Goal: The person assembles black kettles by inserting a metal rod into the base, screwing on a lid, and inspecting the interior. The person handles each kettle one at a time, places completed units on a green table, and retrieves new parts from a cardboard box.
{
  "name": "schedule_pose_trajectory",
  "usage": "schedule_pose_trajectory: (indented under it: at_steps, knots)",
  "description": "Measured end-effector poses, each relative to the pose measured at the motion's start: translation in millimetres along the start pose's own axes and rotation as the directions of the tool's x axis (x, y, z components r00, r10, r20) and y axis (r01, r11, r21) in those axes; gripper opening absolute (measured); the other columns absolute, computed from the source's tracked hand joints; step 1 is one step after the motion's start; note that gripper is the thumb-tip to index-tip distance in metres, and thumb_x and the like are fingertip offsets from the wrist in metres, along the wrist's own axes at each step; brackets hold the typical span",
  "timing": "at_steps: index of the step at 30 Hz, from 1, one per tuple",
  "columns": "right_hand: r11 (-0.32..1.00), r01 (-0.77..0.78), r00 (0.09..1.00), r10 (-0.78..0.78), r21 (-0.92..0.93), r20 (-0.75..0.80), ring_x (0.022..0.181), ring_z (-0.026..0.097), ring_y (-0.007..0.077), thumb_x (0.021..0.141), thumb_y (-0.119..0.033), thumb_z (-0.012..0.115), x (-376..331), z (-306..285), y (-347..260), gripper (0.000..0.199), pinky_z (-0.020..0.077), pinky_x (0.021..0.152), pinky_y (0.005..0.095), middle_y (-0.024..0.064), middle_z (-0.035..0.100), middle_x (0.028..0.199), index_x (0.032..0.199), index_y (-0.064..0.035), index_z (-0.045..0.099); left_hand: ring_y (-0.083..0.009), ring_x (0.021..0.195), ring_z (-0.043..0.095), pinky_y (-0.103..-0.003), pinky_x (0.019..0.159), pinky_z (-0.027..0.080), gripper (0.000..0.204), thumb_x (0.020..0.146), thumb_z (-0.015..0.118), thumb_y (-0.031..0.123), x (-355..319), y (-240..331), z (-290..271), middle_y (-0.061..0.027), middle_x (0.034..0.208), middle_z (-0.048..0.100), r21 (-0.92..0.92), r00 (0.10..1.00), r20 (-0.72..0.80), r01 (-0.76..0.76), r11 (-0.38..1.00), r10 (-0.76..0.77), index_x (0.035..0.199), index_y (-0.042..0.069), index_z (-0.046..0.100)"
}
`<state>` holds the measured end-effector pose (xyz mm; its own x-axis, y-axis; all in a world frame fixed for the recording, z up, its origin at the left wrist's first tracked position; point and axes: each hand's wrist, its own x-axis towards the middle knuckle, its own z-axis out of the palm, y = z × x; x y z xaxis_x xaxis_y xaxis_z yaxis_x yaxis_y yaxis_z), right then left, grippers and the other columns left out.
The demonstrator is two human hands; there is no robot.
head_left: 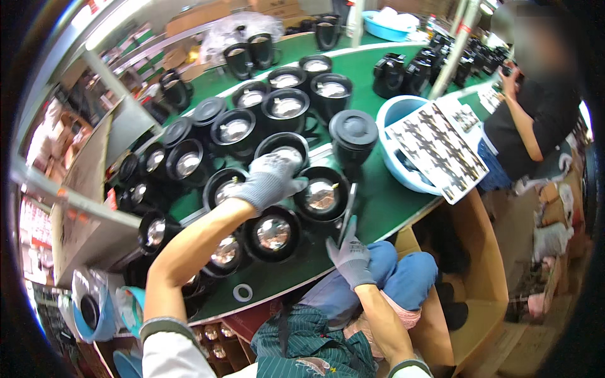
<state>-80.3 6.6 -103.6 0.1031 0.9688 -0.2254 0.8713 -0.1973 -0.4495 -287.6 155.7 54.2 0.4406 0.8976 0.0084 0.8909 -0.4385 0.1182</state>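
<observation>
My left hand (272, 179), in a pale grey glove, reaches over the crowd of black jugs. Its fingers lie at the rim of a jug (282, 140) with a mirrored liner, and its thumb stands apart; I cannot see a grip on the rim. Lower right, my gloved right hand (351, 257) is closed round a long thin metal tool (350, 211), which points up past an open jug (321, 194). Another open jug (272, 234) stands near the table edge, its silvery liner showing. A lidded black jug (353, 135) stands beyond the tool.
Further jugs cover the green table (372, 214). A white ring (242, 292) lies near its edge. At right, a patterned sheet (438, 151) rests over a blue basin (387, 120). An open carton (485, 252) stands beside my knees. Another person (532, 107) works at far right.
</observation>
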Motion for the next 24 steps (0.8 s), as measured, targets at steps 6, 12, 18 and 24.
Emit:
schedule_pose_trajectory:
  at_steps: [6,12,18,24]
  knots:
    - [0.997,-0.051,0.999,0.05,0.051,0.019,0.106,0.071,0.0379,0.095,-0.055,0.061,7,-28,29,0.092,0.0553,0.088,0.0464,0.0233,0.071,0.12,0.16,-0.0017,0.023,-0.0321,0.095,0.074,-0.043,0.086,0.057,0.04,0.086,0.072,0.043,63,4,-33,-0.0165,0.1,0.076,-0.102,0.988,-0.156,-0.006,0.995,-0.01,0.111,0.012,0.077]
    - [0.983,0.018,0.994,0.003,0.183,-0.111,0.099,0.072,0.0347,0.093,-0.043,0.07,-18,-71,27,0.086,0.0563,0.085,0.0444,0.0194,0.072,0.111,0.157,-0.0014,0.032,-0.0343,0.126,0.058,-0.044,0.103,0.05,0.057,0.077,0.082,0.024,214,-22,4,-0.0152,0.13,0.065,0.259,0.96,-0.175,-0.171,0.951,0.22,0.131,0.011,0.066]
    - [0.934,0.014,0.969,0.075,0.358,-0.235,0.092,0.073,0.0341,0.093,-0.037,0.072,-68,-100,66,0.079,0.0576,0.078,0.0432,0.0197,0.072,0.107,0.155,-0.0006,0.038,-0.0372,0.106,0.069,-0.046,0.089,0.056,0.041,0.078,0.075,0.014,269,-14,44,-0.0196,0.114,0.071,0.164,0.903,-0.279,-0.29,0.943,0.326,0.119,0.012,0.071]
    - [0.865,0.318,0.857,-0.087,0.388,-0.508,0.105,0.07,0.0356,0.087,-0.012,0.076,-76,-134,64,0.077,0.0552,0.091,0.0402,0.0239,0.068,0.119,0.154,0.0021,0.04,-0.032,0.099,0.066,-0.044,0.088,0.054,0.031,0.081,0.076,0.016,197,-7,-95,-0.0105,0.103,0.067,0.493,0.756,-0.47,-0.204,0.846,0.456,0.111,0.015,0.072]
